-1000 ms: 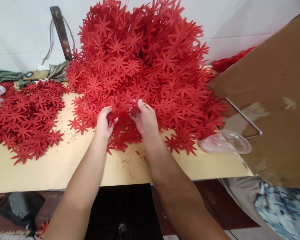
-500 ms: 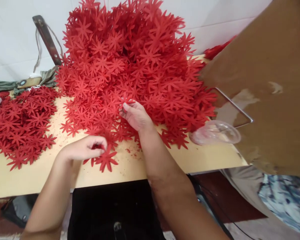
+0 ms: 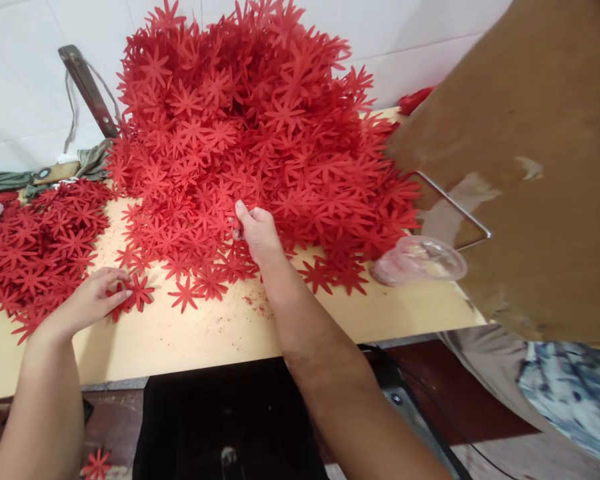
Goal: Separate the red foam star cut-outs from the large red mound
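Observation:
A large heap of red flower-shaped pieces point(image 3: 280, 133) stands at the back middle of the table. My right hand point(image 3: 255, 230) is at its front, thumb and fingers pressed together, with a bit of red showing between them. Near a smaller, darker red pile point(image 3: 50, 247) at the left, my left hand point(image 3: 97, 297) holds red flower pieces point(image 3: 139, 292) between thumb and fingers. A few loose flowers point(image 3: 185, 295) lie in front of the big heap.
A clear plastic container point(image 3: 437, 259) sits at the right, beside a tall cardboard sheet point(image 3: 545, 167) with a bent wire. A wooden-handled tool point(image 3: 87, 90) leans on the wall. One red flower point(image 3: 97, 463) is on the floor.
My left hand has moved left with red pieces, away from the front middle toward the smaller pile. My right hand has shifted slightly and its fingers have closed more.

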Demonstrator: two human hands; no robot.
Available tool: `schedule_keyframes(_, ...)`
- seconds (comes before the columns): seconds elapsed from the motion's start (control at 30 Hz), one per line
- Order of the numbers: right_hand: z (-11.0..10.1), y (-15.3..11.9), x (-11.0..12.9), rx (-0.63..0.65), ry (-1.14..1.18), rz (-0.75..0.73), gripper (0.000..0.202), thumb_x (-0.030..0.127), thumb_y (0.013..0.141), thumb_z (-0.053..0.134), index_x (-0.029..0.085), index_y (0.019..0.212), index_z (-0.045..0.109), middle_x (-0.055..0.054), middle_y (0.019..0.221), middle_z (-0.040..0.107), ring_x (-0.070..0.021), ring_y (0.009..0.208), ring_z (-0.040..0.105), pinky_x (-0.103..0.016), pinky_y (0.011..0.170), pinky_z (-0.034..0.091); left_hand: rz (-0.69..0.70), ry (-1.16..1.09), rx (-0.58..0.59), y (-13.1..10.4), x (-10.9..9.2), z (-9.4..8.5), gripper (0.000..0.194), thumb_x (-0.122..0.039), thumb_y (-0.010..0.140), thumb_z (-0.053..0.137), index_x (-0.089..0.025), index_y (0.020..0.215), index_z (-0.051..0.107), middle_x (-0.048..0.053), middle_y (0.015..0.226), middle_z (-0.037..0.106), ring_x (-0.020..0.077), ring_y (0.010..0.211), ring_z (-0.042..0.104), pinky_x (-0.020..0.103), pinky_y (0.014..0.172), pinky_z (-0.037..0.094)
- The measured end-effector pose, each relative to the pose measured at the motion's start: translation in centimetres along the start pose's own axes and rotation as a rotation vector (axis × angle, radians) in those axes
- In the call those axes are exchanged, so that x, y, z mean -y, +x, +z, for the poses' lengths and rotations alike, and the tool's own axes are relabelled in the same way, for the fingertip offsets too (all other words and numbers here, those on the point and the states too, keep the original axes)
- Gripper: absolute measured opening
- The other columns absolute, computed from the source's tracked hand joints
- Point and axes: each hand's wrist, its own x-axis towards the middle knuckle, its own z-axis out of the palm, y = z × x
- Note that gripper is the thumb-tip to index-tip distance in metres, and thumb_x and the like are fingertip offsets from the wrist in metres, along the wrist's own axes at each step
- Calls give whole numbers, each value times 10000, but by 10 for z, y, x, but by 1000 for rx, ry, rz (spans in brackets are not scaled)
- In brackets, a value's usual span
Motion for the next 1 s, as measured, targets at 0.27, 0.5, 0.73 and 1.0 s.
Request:
schedule_keyframes(0.27,7,-9,-5,24,-170,-109,524,582,743,533,209,441,322,71,378,339,-50,380,316,-225,407,283,142,-170,-204,32,-83,58,375,-435,776,559,-192,1059,610,78,1071,626,196,961,595,370,904,463)
schedule_keyframes(0.5,7,-11,-8,185,-91,-162,515,728,662,476,214,655,438,54,582,466,-70,546,443,-225,570,437,93,-857,-319,94,-130,134,291,-201,750,597,-155,1024,510,89,1074,633,153,952,612,309,911,473)
schedule_keyframes(0.73,8,-7,-21,226,-204,-250,361,537,670,626,213,755,493,8,764,571,-112,714,553,-290,757,489,-35,-1129,-471,103,-121,138,210,-54,741,539,-164,918,512,26,890,673,101,786,633,261,825,491)
schedule_keyframes(1.0,5,-7,-17,94,-217,-280,195,345,679,632,204,774,537,15,716,561,-106,651,533,-275,673,484,-71,-1146,-476,101,-121,139,113,-111,693,632,-144,771,557,-23,693,628,65,636,565,206,695,459)
